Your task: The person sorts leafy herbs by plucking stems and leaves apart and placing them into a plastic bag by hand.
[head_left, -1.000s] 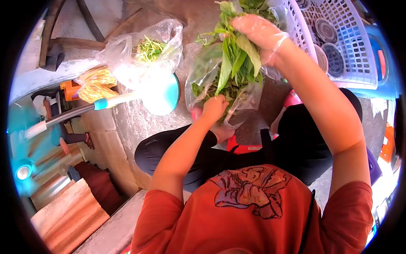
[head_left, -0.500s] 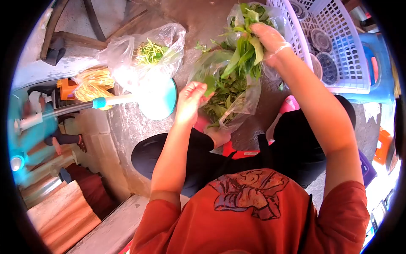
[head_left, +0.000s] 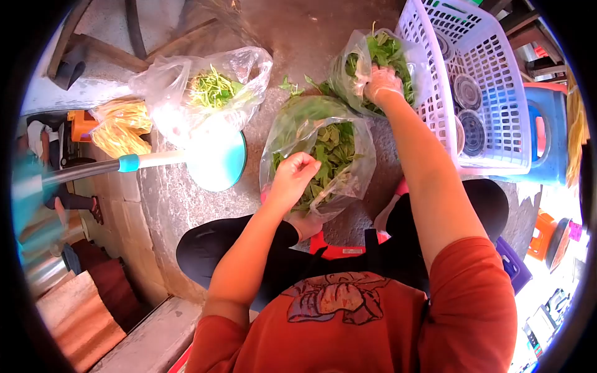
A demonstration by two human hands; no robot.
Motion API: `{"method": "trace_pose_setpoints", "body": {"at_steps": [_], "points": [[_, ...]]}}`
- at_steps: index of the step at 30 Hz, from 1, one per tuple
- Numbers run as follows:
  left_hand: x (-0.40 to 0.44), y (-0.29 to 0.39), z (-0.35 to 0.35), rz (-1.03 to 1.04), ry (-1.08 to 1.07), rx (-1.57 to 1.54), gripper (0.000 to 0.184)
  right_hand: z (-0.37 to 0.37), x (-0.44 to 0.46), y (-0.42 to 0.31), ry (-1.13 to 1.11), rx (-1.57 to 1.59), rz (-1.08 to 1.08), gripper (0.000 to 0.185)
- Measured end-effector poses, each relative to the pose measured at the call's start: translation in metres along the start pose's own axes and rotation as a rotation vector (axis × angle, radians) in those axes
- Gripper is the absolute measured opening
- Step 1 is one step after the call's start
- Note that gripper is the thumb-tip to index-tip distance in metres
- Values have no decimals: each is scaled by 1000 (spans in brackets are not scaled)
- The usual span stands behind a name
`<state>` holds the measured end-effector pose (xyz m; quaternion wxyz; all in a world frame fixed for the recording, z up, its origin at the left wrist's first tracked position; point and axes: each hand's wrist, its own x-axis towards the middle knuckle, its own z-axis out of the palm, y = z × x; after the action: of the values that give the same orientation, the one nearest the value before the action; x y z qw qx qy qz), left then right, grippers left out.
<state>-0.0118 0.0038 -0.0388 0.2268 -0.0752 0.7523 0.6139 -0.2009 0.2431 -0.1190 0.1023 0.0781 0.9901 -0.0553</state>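
My right hand (head_left: 380, 84), in a thin clear glove, is down in the right-hand plastic bag (head_left: 348, 84), its fingers closed among leafy greens (head_left: 387, 51) and partly hidden by them. Over the near edge of the middle plastic bag (head_left: 367, 149), my left hand (head_left: 295, 177) has thumb and fingertips pinched together. Whether anything small is between them does not show. Picked green leaves (head_left: 336, 152) fill this middle bag, which sits on the ground between my feet.
A third plastic bag (head_left: 252, 68) holds cut stems (head_left: 214, 87) at the left. Beside it stand a turquoise round disc (head_left: 233, 158) on a pole and yellow bundled strips (head_left: 124, 127). A white slotted basket (head_left: 491, 152) with round lids and a blue stool (head_left: 553, 133) are at the right.
My right hand has lowered from holding up a leafy bunch into the right-hand bag. The leaf in my left hand no longer shows. The view has shifted a little.
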Motion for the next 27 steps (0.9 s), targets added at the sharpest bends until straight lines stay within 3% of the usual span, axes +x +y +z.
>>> {"method": "trace_pose_setpoints", "body": {"at_steps": [1,4,7,8,11,16,19,20,23,24,25,27], "points": [[0,0,0,-34,12,-12,11,4,-2,2,-4,-2,-52,65],[4,14,6,-5,6,-92,9,-40,20,5,-479,134,-28,72],[2,51,13,89,-45,-191,5,-68,35,37,-354,164,-310,80],[1,66,16,123,-67,-237,4,-67,39,47,-244,195,-351,73],[5,84,20,234,-128,-432,6,-140,1,52,-421,498,-253,63],[21,85,24,218,-190,-702,11,-124,-4,68,-389,923,-157,50],[46,101,52,295,-97,-548,14,-137,-24,62,-340,1095,-77,48],[58,105,62,333,-45,-381,18,-126,-22,64,-209,1199,-47,40],[100,108,97,463,39,-49,28,-108,-11,76,-224,1597,36,35],[116,103,105,510,55,36,31,-105,-7,81,-236,1587,39,32],[132,96,110,578,106,328,36,-103,-5,83,-222,1567,24,31],[138,91,119,521,142,621,38,-104,-6,86,-202,1527,2,29]]}}
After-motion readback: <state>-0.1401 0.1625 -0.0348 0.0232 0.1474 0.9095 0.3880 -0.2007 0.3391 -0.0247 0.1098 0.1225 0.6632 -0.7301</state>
